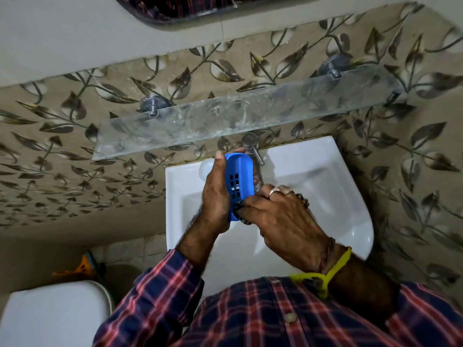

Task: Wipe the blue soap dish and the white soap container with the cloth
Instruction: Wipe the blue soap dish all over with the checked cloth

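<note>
My left hand (pixel 216 196) grips the blue soap dish (pixel 238 181) and holds it on edge over the white sink (pixel 325 186), its slotted bottom facing me. My right hand (pixel 280 216) is closed around a dark cloth (pixel 241 212), of which only a small bunched bit shows, pressed against the dish's lower end. A round white object (pixel 206 169), perhaps the white soap container, sits on the sink's back left corner, mostly hidden behind my left hand.
A chrome tap (pixel 253 149) stands at the sink's back, just behind the dish. A glass shelf (pixel 225 121) runs along the leaf-patterned wall above. A white toilet tank (pixel 52 319) sits at lower left, with an orange object (pixel 82 267) beside it.
</note>
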`<action>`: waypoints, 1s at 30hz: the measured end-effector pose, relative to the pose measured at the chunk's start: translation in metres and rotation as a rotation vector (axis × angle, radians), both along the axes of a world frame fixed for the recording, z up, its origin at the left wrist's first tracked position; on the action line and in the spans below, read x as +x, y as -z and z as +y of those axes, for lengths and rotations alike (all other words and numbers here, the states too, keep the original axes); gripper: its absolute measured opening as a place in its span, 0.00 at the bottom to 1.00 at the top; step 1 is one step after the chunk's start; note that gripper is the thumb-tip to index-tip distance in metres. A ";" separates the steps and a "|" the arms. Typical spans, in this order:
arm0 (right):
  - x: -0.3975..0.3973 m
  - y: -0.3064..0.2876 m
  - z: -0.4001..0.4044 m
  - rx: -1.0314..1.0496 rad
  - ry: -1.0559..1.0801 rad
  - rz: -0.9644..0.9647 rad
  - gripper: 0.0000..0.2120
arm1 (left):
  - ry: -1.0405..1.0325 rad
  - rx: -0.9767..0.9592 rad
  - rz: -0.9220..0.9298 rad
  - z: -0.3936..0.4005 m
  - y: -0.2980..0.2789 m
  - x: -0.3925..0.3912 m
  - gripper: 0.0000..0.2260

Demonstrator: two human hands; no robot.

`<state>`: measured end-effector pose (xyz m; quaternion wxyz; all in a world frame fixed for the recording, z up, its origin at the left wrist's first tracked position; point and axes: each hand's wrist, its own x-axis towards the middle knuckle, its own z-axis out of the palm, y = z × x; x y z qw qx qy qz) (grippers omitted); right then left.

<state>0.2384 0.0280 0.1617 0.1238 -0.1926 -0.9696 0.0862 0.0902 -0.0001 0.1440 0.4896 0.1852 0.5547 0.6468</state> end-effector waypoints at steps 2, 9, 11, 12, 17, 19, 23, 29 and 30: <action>-0.001 0.004 0.010 0.053 -0.033 -0.054 0.22 | 0.005 -0.029 -0.028 0.000 0.001 0.000 0.30; -0.005 -0.001 0.022 0.046 0.103 0.143 0.15 | 0.023 -0.025 -0.037 0.002 -0.003 -0.006 0.27; -0.010 -0.001 0.018 0.001 0.158 0.093 0.15 | 0.015 -0.004 -0.029 0.001 0.000 -0.003 0.28; -0.011 0.001 0.015 -0.029 0.168 0.054 0.16 | -0.003 -0.004 -0.048 0.001 0.000 -0.001 0.29; -0.008 0.013 0.014 -0.284 0.096 -0.045 0.18 | -0.038 -0.007 0.000 0.004 -0.001 0.006 0.30; -0.005 0.015 0.024 -0.438 0.059 -0.057 0.22 | -0.031 0.018 0.009 0.002 0.002 0.009 0.26; 0.004 0.014 0.040 -0.619 -0.013 -0.120 0.21 | -0.025 0.024 0.062 0.003 0.011 0.014 0.23; 0.034 0.029 0.053 -0.729 0.107 0.087 0.20 | -0.108 0.010 0.323 0.003 0.002 -0.018 0.22; 0.032 0.025 0.060 -0.744 0.170 0.261 0.20 | -0.060 0.026 0.409 -0.002 0.004 -0.016 0.20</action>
